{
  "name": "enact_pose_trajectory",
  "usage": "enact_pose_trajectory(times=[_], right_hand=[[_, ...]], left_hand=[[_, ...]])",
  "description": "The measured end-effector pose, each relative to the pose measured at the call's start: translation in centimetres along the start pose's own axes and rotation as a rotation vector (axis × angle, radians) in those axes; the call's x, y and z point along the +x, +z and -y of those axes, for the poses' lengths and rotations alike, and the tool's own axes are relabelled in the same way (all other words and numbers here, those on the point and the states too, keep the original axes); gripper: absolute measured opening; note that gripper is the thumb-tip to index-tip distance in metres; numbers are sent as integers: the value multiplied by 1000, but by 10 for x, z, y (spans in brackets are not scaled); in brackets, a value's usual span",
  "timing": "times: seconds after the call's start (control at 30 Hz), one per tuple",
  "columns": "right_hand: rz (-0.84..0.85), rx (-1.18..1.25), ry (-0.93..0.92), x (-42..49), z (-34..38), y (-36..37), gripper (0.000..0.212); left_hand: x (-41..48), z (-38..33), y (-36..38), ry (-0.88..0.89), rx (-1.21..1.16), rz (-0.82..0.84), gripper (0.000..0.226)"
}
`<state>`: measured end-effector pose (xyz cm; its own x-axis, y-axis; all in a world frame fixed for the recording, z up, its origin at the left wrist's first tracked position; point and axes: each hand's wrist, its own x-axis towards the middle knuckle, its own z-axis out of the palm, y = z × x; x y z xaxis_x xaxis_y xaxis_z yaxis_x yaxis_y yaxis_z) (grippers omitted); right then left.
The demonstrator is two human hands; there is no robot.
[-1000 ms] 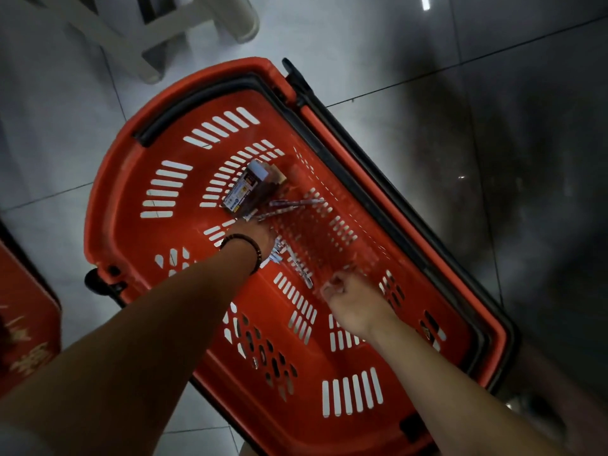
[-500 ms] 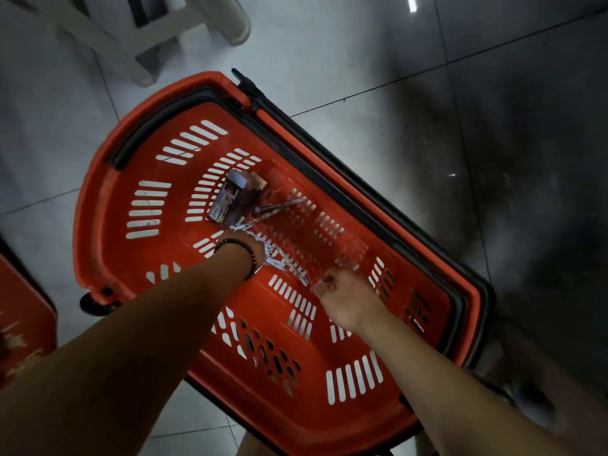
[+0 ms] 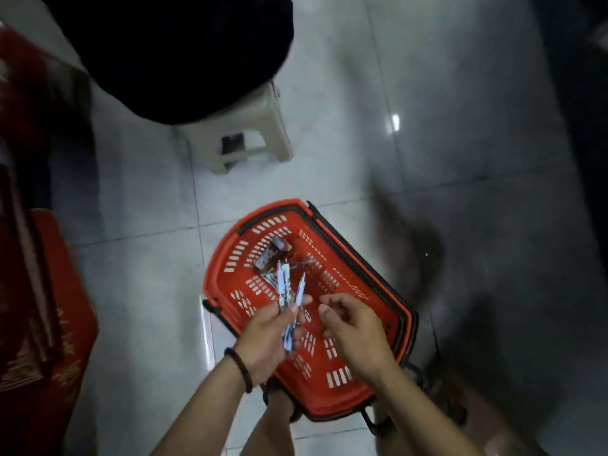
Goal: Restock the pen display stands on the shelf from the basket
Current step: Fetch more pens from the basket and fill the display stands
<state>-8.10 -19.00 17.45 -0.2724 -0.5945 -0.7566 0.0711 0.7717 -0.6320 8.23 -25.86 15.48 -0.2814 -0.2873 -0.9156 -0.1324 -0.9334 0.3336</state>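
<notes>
Left fingers (image 3: 273, 312) grip pens (image 3: 283, 284) above basket rim (image 3: 210, 268); right fingers (image 3: 335, 301) curl loosely, empty.

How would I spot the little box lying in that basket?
Find the red basket on the pale tiled floor, just nearer than the beige stool. At its far end lies a small printed box. Unlike the thin loose pens beside it, it is blocky and rectangular.
</notes>
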Motion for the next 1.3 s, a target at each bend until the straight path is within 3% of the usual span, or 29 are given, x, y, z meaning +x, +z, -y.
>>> enact_pose_trajectory(times=[0.23,0.37,0.47,0.6,0.73,0.9,1.17,1.3], right_hand=[[35,61,-271,-156,168,1,13],[81,180,-286,-247,230,14,15],[125,239,-293,-300,263,36,16],[156,211,-449,-349,294,34,17],[375,121,-470,-397,292,28,23],[609,14,-422,-446,277,65,17],[950,-324,-575,-532,258,162,28],[1038,-496,-664,-588,247,222,18]], left_hand=[[-207,-88,33,148,-104,130,30],[-321,-112,31,213,-127,231,31],[-389,-115,20,273,-60,163,32],[-451,-105,18,421,-1,-4,31],[-514,-62,-3,459,-11,-255,28],[-581,-8,-27,601,-269,-367,28],[-676,84,-78,833,-620,-623,28],[-714,140,-127,899,-699,-709,32]])
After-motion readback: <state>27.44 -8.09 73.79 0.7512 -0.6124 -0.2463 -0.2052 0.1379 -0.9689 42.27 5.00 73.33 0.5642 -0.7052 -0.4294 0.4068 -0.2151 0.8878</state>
